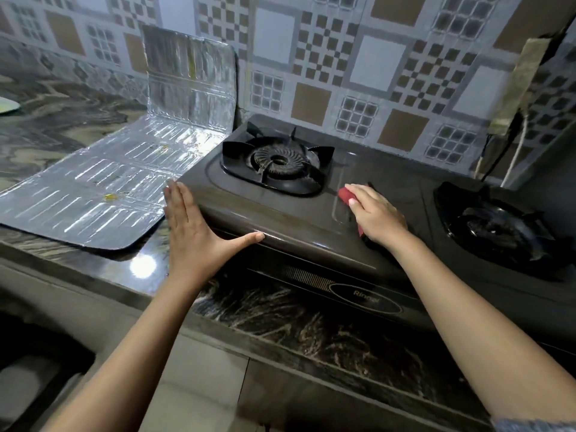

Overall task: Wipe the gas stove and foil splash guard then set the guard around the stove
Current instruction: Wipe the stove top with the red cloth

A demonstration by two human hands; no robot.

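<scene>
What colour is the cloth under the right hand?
Red. The cloth shows best in the head view, peeking from under the right hand on the stove.

Dark marbled surface, glossy, light glare near front edge. On it: gas stove at centre-right, 2 burners, back against tiled wall. Just left of stove: foil splash guard, most panels flat on surface, far panel bent up vs. wall; yellowish specks on foil. Far left edge: bit of pale plate, cut off by frame.
</scene>
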